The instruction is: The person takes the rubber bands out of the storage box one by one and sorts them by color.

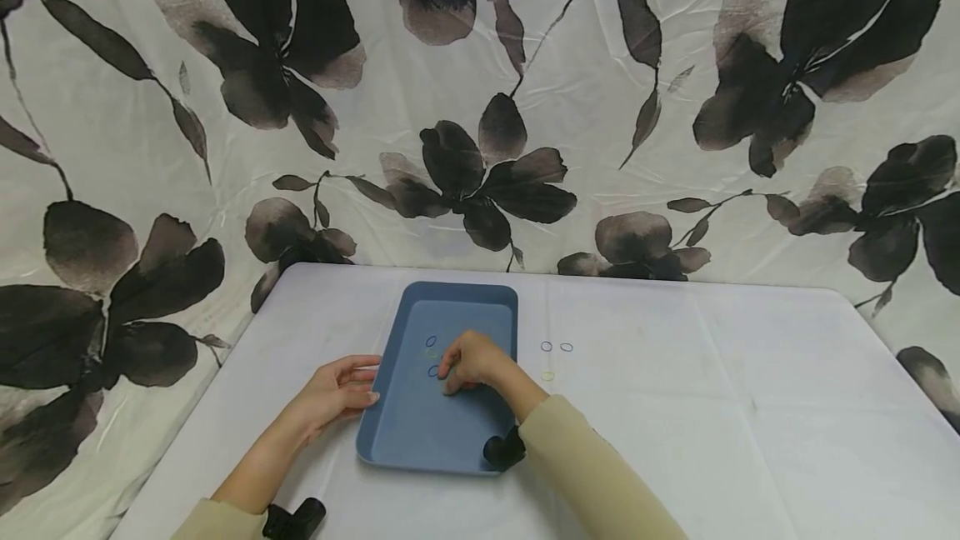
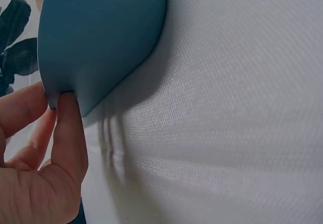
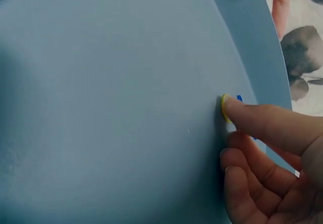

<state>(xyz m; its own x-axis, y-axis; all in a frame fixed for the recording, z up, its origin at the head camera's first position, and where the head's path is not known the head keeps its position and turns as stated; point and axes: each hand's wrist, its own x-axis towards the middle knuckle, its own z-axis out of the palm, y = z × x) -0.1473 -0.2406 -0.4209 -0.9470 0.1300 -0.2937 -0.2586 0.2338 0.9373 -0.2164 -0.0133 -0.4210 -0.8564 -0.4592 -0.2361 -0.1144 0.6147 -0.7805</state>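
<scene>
My left hand [image 1: 330, 394] grips the left rim of a blue rectangular tray [image 1: 420, 432], thumb on one side and fingers on the other in the left wrist view. Over the middle of the tray, my right hand [image 1: 480, 361] pinches a small yellow ring [image 3: 223, 108], held on edge at the tray floor. A blue ring [image 3: 239, 98] shows just behind the thumb in the right wrist view. Left of that hand, a blue ring [image 1: 427, 342], a yellow-green ring and another blue ring [image 1: 429, 372] lie in a column inside the tray.
To the right of the tray, two blue rings [image 1: 542, 347] and a yellow ring [image 1: 543, 377] lie on the white-covered table [image 1: 675, 423]. A floral cloth [image 1: 480, 65] hangs behind the table's far edge. Black wrist cameras sit by both sleeves.
</scene>
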